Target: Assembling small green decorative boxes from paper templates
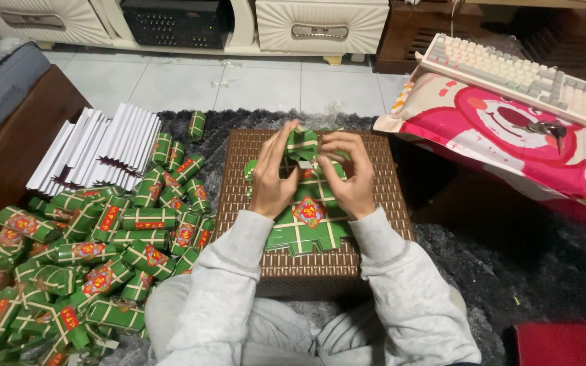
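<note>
Even, soft indoor light from above falls brightest on the pale floor tiles [191, 85]. The dark rug [510, 264] right of the woven box [381, 203] sinks into shadow. Focus is sharp throughout; edges bow slightly from the wide lens.

One keyboard [520, 78] rests on one pink cushion [503, 135]. One brown woven box [313, 264] stands there. Folded green boxes [89, 257] lie piled, too many to count.

The left hand [272, 173] and right hand [347, 173] cover most of the green box [302, 144] between them. The heap of folded boxes [69, 271] runs past the left and bottom edges. The pillow [510, 135] lies partly beneath the keyboard [517, 78].
</note>
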